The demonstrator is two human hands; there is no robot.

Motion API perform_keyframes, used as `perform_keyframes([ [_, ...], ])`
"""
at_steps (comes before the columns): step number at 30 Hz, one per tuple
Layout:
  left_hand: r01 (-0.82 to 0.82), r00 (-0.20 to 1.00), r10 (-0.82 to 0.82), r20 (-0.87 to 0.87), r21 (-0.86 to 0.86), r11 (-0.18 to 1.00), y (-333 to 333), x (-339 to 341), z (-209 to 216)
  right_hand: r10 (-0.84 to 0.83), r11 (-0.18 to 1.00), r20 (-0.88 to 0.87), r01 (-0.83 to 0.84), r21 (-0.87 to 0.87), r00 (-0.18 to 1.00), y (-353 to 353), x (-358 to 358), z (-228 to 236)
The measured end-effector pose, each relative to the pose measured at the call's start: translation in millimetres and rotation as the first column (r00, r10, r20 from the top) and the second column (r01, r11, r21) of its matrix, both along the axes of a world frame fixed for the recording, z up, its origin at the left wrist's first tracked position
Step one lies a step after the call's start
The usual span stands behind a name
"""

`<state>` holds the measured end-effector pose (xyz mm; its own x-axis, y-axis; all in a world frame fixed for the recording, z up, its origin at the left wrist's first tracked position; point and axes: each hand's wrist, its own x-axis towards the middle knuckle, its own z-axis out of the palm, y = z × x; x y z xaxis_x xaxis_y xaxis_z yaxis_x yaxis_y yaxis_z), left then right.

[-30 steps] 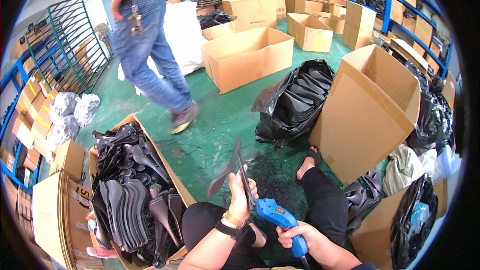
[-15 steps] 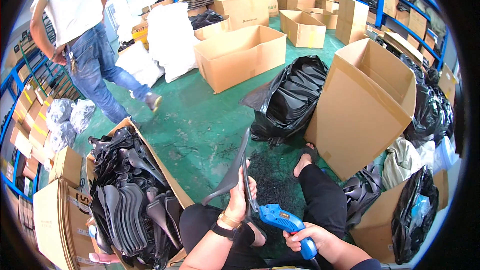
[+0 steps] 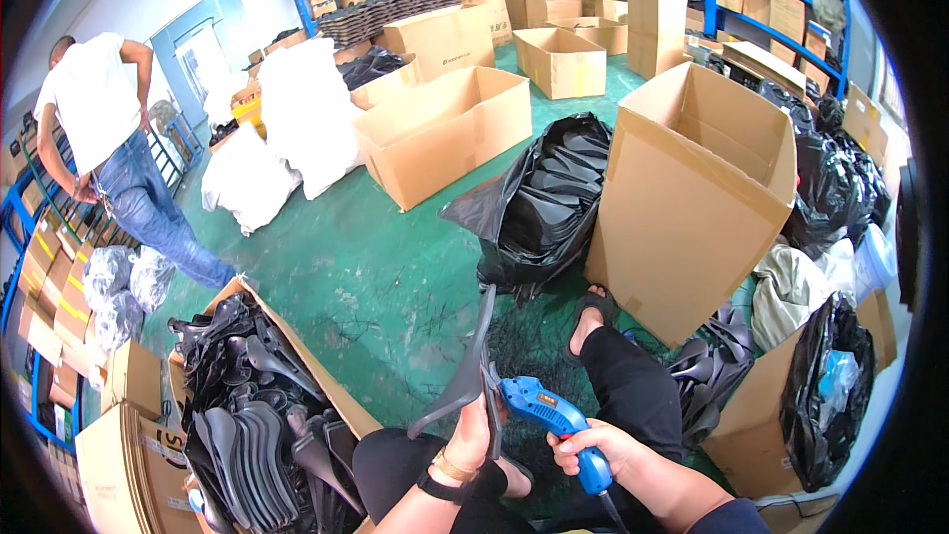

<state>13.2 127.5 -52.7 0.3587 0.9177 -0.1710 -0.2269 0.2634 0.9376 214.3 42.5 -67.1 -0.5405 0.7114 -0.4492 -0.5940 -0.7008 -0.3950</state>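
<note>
My left hand (image 3: 474, 427) is closed round a curved black plastic bicycle saddle shell (image 3: 459, 383), tilted on edge above my lap. In my right hand (image 3: 605, 447) is the handle of a blue corded power tool (image 3: 539, 405). Its front end meets the right edge of the shell near my left fingers; the exact contact is too small to make out. To my left a cardboard carton (image 3: 318, 364) holds a heap of similar black shells (image 3: 245, 455), several of them nested in a row. Thin black scraps litter the floor between my feet.
A black plastic bag (image 3: 544, 203) stands ahead, beside a tall carton (image 3: 682, 208). More black shells (image 3: 714, 361) lie by my right leg. Beyond are a long carton (image 3: 445, 138) and white sacks (image 3: 311, 119). At the left a person (image 3: 114, 138) stands near blue racks.
My view has swung slightly to the right. The shell now stands more upright and has turned a little, with the tool still at its edge. The person appears farther left and smaller.
</note>
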Motion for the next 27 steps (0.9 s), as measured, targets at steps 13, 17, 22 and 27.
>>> perform_keyframes([
  [13,0.265,0.917,-0.194,0.348,-0.170,0.949,-1,-13,-15,-0.173,0.979,0.102,0.160,0.125,0.980,36,2,15],
  [17,-0.064,0.976,0.086,0.198,-0.113,0.992,1,7,17,-0.380,0.894,0.649,0.082,0.441,0.659,29,7,27],
  [22,-0.171,0.981,0.158,0.113,0.122,0.978,5,7,5,-0.331,0.926,0.623,0.118,0.358,0.709,11,30,36],
  [27,-0.218,0.975,0.221,-0.006,0.156,0.963,-1,-4,5,-0.405,0.903,0.213,0.353,0.243,0.889,-1,28,39],
])
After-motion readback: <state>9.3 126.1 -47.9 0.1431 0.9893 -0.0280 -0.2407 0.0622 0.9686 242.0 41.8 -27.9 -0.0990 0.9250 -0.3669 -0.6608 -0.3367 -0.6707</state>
